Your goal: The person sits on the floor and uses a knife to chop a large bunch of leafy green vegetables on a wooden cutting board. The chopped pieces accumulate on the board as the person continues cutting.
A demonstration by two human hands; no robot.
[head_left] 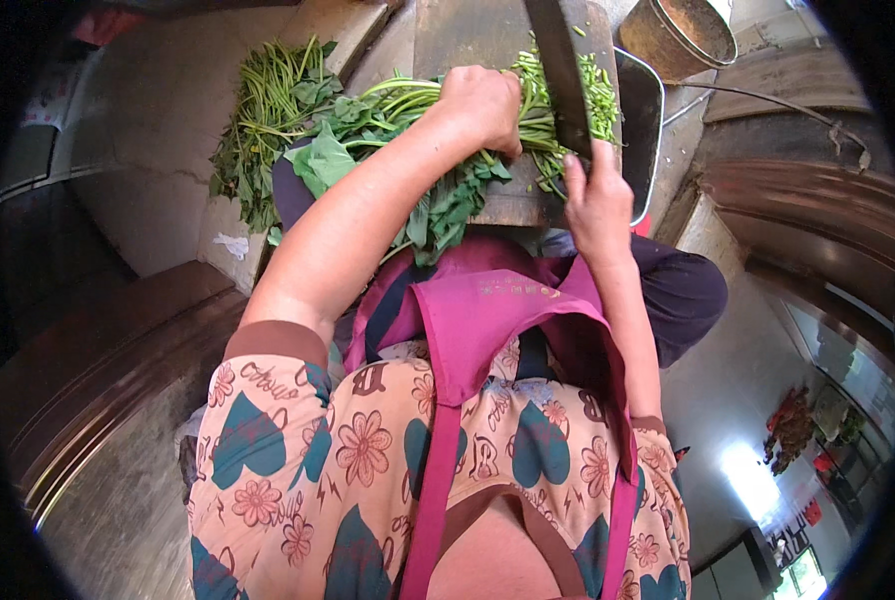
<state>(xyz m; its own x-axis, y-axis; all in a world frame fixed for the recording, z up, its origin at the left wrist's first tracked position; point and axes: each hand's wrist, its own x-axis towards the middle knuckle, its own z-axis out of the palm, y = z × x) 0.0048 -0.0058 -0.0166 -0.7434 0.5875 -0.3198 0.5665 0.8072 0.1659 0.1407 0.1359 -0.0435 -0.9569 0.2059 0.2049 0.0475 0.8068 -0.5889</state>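
Head view: green stems (537, 128) in curled left hand (482, 106), beside knife (562, 75) in closed right hand (601, 207).

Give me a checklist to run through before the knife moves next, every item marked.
1. Knife gripped in the right hand: ok.
2. Left hand holding the stems: ok.
3. Left hand apart from the knife: ok, stems show between them.
4. Knife touching the stems: cannot tell from above.
5. Cut pieces clear of the board's right edge: not ok, some lie along it.
6. Board steady: cannot tell.
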